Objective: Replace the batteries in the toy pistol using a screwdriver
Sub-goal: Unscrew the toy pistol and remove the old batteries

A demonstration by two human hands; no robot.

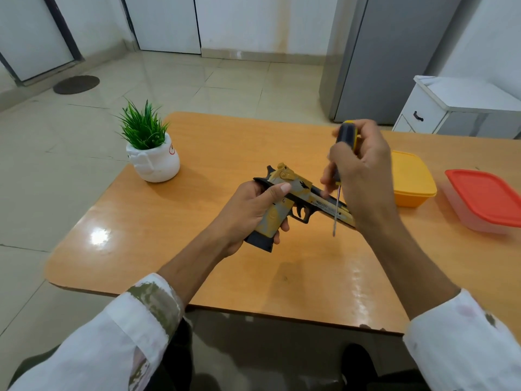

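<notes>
1. Small green artificial plant in a white ceramic pot (153, 162): stands at the left end of the glossy orange-brown wooden tabletop (197, 235), well apart from my work.

2. Left grip (248, 210): clenched round the handle of item 3, thumb laid along its side.

3. Yellow-and-grey camouflage plastic toy pistol with black base and trigger (284, 176): held above the tabletop, near its middle, with the muzzle pointing right. I cannot tell where the battery cover or its screw sits.

4. Slim steel-shafted screwdriver with black-and-yellow handle (346, 134): upright, tip hanging down in front of the barrel and seated in no screw.

5. Right grip (363, 176): fingers curled round the screwdriver handle, held high.

6. Yellow lidded plastic box (411, 182): on the tabletop behind my right grip.

7. Clear plastic box with red lid (487, 198): at the far right, just beside item 6.

Hazards, as I judge them:
- The pistol is held in the air by one grip alone, so downward pressure could twist it.
- If it twists, the tip could skid and strip the screw head or gouge the plastic.
- A freed screw could drop, bounce on the slick surface and roll off the edge.
</notes>
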